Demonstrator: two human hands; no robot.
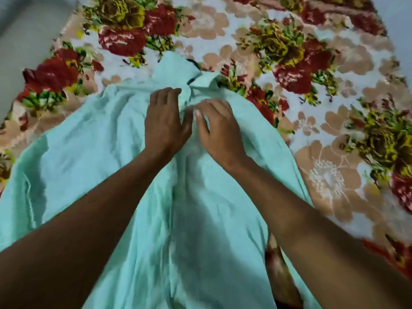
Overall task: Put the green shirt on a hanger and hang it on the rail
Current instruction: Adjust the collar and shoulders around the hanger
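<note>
A pale mint-green shirt (pixel 124 152) of thin, softly creased cloth is spread over a bed covered by a plush floral blanket (pixel 323 108), printed with red, mustard and peach blooms on a pale ground. The shirt's collar (pixel 191 74) is seen at the far end, folded into pointed flaps, with a thin dark edge, possibly part of a hanger, showing at its opening. The body of the shirt fans out toward the near edge in long, shallow folds.

Both hands are placed just below the collar, close together at the shirt's front opening. The left hand (pixel 166 121) is laid on the cloth with its fingers bent at the tips into a gathered fold. The right hand (pixel 219 128) is curled, and a small ridge of fabric is pinched between its thumb and fingers.
</note>
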